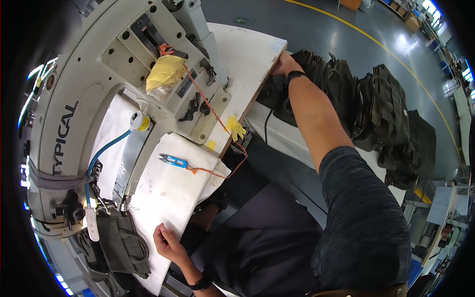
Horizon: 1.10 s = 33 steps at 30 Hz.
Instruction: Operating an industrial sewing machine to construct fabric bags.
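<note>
My left hand (pixel 169 244) is at the front edge of the white sewing table (pixel 161 208), its fingers curled in and nothing visible in them. To its left lies a dark green bag (pixel 121 242) with a looped handle, below the head of a large sewing machine (pixel 69 123). My right arm stretches far out to the table's far right corner. There my right hand (pixel 284 64) is beside a dark green bag (pixel 309 62); its fingers are mostly hidden. Blue thread snips (pixel 174 161) rest on the table, tied to an orange cord (pixel 210 110).
Several dark bags (pixel 383 106) are lined up on a low white bench (pixel 302 148) at my right. A yellow cloth bundle (pixel 166 74) hangs on the machine, and a blue hose (pixel 104 148) runs along it. Grey floor with a yellow line (pixel 346 24) stretches beyond.
</note>
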Motion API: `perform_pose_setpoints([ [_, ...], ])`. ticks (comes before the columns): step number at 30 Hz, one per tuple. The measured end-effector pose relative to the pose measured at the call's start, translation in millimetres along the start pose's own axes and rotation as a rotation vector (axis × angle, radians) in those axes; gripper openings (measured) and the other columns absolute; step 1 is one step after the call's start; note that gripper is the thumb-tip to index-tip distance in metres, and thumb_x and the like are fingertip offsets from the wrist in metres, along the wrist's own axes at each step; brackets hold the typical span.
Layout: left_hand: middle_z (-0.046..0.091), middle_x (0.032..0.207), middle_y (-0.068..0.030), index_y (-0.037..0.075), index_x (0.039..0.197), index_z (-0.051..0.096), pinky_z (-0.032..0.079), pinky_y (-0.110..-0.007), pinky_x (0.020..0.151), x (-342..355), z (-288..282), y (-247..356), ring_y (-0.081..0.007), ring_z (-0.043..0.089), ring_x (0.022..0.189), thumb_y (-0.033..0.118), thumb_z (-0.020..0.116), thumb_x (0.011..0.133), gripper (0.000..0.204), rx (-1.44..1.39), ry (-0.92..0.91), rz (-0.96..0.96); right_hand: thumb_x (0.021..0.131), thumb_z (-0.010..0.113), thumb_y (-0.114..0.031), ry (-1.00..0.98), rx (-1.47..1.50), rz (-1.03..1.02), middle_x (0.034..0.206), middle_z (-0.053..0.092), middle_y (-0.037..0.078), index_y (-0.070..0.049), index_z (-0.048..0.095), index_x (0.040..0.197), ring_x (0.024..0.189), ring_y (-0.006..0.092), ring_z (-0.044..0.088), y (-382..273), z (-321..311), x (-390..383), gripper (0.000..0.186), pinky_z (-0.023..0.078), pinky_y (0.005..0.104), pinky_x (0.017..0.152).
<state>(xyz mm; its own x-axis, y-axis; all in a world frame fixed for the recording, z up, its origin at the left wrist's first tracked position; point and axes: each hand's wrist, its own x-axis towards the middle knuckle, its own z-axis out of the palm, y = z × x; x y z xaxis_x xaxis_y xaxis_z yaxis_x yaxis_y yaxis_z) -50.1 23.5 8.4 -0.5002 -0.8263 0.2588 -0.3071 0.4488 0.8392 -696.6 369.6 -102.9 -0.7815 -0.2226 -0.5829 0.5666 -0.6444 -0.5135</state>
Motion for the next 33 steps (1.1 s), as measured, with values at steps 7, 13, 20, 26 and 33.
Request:
perform_pose_setpoints([
  [7,0.061,0.08,-0.0016,-0.003,0.11,0.069,0.044,-0.022,0.064,-1.4,-5.6,-5.1,-0.0077,0.053,0.069,0.017,0.06,0.103,0.022,0.07,0.03,-0.004,0.104,0.048,-0.029,0.226,-0.148,0.032,0.104,0.068,0.01,-0.009,0.066,0.114,0.092,0.0288,0.063,20.2,-10.2,18.1,0.028,0.048,0.0559,0.081],
  [13,0.063,0.083,-0.0032,-0.004,0.108,0.07,0.045,-0.024,0.064,1.7,12.5,0.4,-0.0096,0.054,0.071,0.017,0.059,0.103,0.023,0.109,0.036,0.059,0.1,0.052,-0.031,0.723,-0.03,0.059,0.105,0.073,0.016,-0.003,0.069,0.106,0.097,0.033,0.067,-25.6,-22.4,42.9,0.034,0.052,0.0563,0.08],
  [20,0.066,0.088,-0.0043,-0.004,0.109,0.07,0.047,-0.024,0.064,-2.1,-3.5,0.1,-0.0101,0.055,0.071,0.017,0.06,0.103,0.024,0.189,0.07,0.111,0.101,0.049,-0.037,0.696,-0.925,-0.819,0.121,0.066,0.029,-0.001,0.061,0.123,0.112,0.048,0.063,16.4,27.9,-79.6,0.044,0.052,0.0523,0.094],
  [26,0.066,0.088,-0.0046,-0.004,0.109,0.069,0.046,-0.023,0.062,-4.6,4.9,-0.7,-0.0093,0.054,0.07,0.016,0.061,0.103,0.022,0.111,0.034,0.121,0.094,0.054,-0.033,0.397,-1.504,-0.918,0.113,0.07,0.026,-0.004,0.072,0.105,0.107,0.0465,0.065,-13.3,26.1,-125.3,0.035,0.053,0.0515,0.093],
  [33,0.065,0.085,-0.0047,-0.003,0.107,0.07,0.043,-0.024,0.06,-3.7,4.9,16.4,-0.0091,0.052,0.067,0.014,0.061,0.103,0.02,0.181,0.032,0.222,0.09,0.059,-0.015,0.186,-2.002,-0.273,0.074,0.072,0.016,0.001,0.074,0.08,0.053,0.0235,0.062,-63.3,44.4,-165.6,0.024,0.047,0.0368,0.049],
])
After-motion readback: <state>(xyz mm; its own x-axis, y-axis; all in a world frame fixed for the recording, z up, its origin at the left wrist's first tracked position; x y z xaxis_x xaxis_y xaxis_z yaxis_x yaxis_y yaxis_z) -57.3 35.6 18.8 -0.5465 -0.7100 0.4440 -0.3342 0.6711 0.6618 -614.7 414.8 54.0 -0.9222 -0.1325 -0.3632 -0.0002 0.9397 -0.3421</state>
